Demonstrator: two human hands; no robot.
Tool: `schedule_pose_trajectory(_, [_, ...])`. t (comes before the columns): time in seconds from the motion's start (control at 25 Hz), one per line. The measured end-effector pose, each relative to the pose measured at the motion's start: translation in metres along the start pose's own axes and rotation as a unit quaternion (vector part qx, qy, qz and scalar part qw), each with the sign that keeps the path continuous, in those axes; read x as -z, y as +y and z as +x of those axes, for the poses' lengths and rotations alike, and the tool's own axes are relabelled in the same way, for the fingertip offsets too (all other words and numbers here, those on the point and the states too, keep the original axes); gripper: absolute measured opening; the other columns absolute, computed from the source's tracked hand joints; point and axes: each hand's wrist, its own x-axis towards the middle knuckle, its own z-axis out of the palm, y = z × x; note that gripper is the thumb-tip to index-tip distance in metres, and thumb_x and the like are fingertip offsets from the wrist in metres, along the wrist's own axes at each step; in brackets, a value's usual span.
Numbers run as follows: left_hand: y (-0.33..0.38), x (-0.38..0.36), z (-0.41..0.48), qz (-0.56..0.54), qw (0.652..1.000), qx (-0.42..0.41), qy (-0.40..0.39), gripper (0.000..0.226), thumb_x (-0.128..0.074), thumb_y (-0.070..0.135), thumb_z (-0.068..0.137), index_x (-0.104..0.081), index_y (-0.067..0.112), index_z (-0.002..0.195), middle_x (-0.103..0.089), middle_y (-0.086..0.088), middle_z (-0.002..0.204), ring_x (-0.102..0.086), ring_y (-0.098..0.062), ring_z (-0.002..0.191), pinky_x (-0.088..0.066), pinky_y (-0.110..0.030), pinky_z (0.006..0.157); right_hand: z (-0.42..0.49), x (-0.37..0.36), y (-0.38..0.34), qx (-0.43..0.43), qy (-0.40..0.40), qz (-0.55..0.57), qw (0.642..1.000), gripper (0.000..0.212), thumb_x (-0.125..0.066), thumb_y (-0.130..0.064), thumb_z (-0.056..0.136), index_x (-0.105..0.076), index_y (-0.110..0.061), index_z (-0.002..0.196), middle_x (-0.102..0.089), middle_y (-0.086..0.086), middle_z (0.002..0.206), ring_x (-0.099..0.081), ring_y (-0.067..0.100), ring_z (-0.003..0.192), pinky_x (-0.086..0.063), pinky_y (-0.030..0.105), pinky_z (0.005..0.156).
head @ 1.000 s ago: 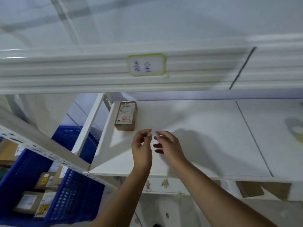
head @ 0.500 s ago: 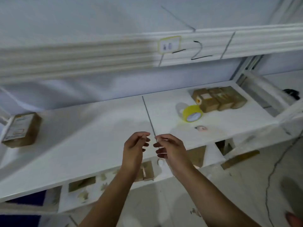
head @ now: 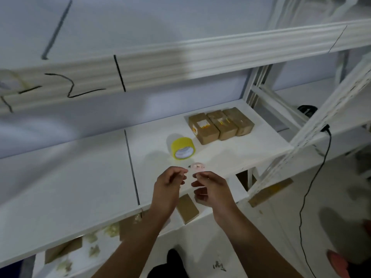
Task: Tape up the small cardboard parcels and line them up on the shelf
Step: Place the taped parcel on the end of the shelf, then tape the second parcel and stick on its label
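Three brown cardboard parcels [head: 220, 124] lie side by side at the back right of the white shelf [head: 66, 177]. In front of them a roll of yellow tape [head: 182, 148] lies on its side, and a small pink object [head: 197, 167] sits near the shelf's front edge. My left hand [head: 168, 184] and my right hand [head: 212, 188] hover close together over that front edge, just before the pink object. Each has its thumb and forefinger drawn together and its other fingers curled. I cannot tell whether anything thin is pinched between them.
A white upper shelf beam [head: 140, 71] with black pen marks runs overhead. A slanted white upright [head: 313, 125] stands at the right, with a black cable [head: 313, 177] hanging beside it. Below the shelf lie cardboard pieces [head: 187, 208].
The view has swung right along the shelf: the lone parcel at the left has left the frame and the three parcels and tape roll have come closer. My hands keep the same pose.
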Motion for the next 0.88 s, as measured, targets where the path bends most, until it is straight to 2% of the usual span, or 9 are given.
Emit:
schedule_pose_trajectory(0.16, [0.017,-0.039,0.064,0.237,0.962,-0.132,0.037,0.017,-0.06,0.02,0.104,-0.076,0.021,0.11,-0.073,0.008,0.108,-0.068,-0.014,0.093,-0.052,-0.028,0.086,0.042,0.02,-0.018,-0.003,0.02,0.005,1.0,0.013,-0.063,-0.012,0.102,-0.075,-0.007,0.104,-0.072,0.011,0.084,-0.062,0.022,0.067,-0.052,0.03,0.062])
schedule_pose_trajectory(0.28, [0.027,-0.069,0.118,0.39,0.895,-0.214,0.039,0.021,-0.056,0.019,0.101,-0.073,0.018,0.114,-0.074,-0.001,0.11,-0.068,-0.024,0.099,-0.052,-0.036,0.092,0.077,0.033,-0.033,-0.013,0.032,-0.021,0.999,0.014,-0.062,-0.011,0.102,-0.073,-0.006,0.107,-0.072,0.013,0.088,-0.064,0.024,0.07,-0.054,0.031,0.064])
schedule_pose_trajectory(0.36, [0.03,-0.095,0.152,0.496,0.839,-0.224,-0.004,0.03,-0.053,0.019,0.099,-0.067,0.016,0.125,-0.07,-0.006,0.12,-0.064,-0.029,0.115,-0.043,-0.037,0.106,0.101,0.044,-0.041,-0.012,0.043,-0.017,0.999,0.013,-0.061,-0.011,0.102,-0.073,-0.008,0.106,-0.073,0.012,0.085,-0.065,0.024,0.069,-0.054,0.032,0.064])
schedule_pose_trajectory(0.48, [0.02,-0.131,0.185,0.591,0.781,-0.178,-0.102,0.068,-0.053,0.024,0.102,-0.028,0.01,0.164,-0.035,-0.011,0.168,-0.025,-0.031,0.159,-0.011,-0.047,0.132,0.129,0.059,-0.045,-0.032,0.053,-0.021,0.998,0.01,-0.063,-0.014,0.102,-0.073,-0.013,0.102,-0.072,0.01,0.084,-0.066,0.023,0.067,-0.056,0.032,0.061])
schedule_pose_trajectory(0.56, [0.005,-0.145,0.189,0.656,0.724,-0.168,-0.132,0.081,-0.051,0.031,0.105,-0.005,0.009,0.168,-0.008,-0.011,0.177,0.0,-0.03,0.164,0.004,-0.056,0.131,0.143,0.072,-0.045,-0.044,0.041,-0.043,0.997,0.008,-0.064,-0.015,0.101,-0.073,-0.015,0.101,-0.071,0.009,0.085,-0.066,0.023,0.066,-0.057,0.031,0.058])
schedule_pose_trajectory(0.6, [-0.001,-0.148,0.188,0.671,0.71,-0.169,-0.131,0.08,-0.052,0.028,0.106,-0.005,0.009,0.168,-0.007,-0.011,0.178,0.001,-0.03,0.164,0.005,-0.056,0.131,0.15,0.08,-0.046,-0.048,0.035,-0.055,0.997,0.007,-0.065,-0.015,0.101,-0.072,-0.015,0.102,-0.07,0.01,0.088,-0.066,0.024,0.067,-0.057,0.031,0.058])
schedule_pose_trajectory(0.68, [-0.009,-0.149,0.179,0.651,0.727,-0.19,-0.107,0.071,-0.054,0.015,0.104,-0.02,0.011,0.167,-0.021,-0.009,0.175,-0.011,-0.03,0.164,-0.002,-0.051,0.132,0.166,0.097,-0.048,-0.061,0.033,-0.072,0.995,0.008,-0.066,-0.018,0.1,-0.068,-0.014,0.108,-0.068,0.013,0.096,-0.066,0.026,0.074,-0.057,0.033,0.061])
schedule_pose_trajectory(0.76, [-0.015,-0.147,0.16,0.59,0.768,-0.236,-0.078,0.07,-0.061,-0.001,0.094,-0.044,0.016,0.159,-0.044,-0.008,0.166,-0.035,-0.03,0.157,-0.022,-0.049,0.129,0.183,0.11,-0.05,-0.059,0.029,-0.098,0.993,0.027,-0.069,-0.025,0.099,-0.062,-0.014,0.122,-0.067,0.013,0.107,-0.068,0.028,0.091,-0.059,0.038,0.071])
schedule_pose_trajectory(0.88, [-0.036,-0.148,0.125,0.492,0.802,-0.338,-0.001,0.073,-0.076,-0.013,0.065,-0.076,0.019,0.129,-0.073,-0.006,0.136,-0.071,-0.028,0.125,-0.061,-0.04,0.092,0.203,0.111,-0.047,-0.027,-0.001,-0.174,0.984,0.048,-0.07,-0.039,0.097,-0.056,-0.017,0.137,-0.067,0.013,0.125,-0.066,0.032,0.114,-0.058,0.05,0.098])
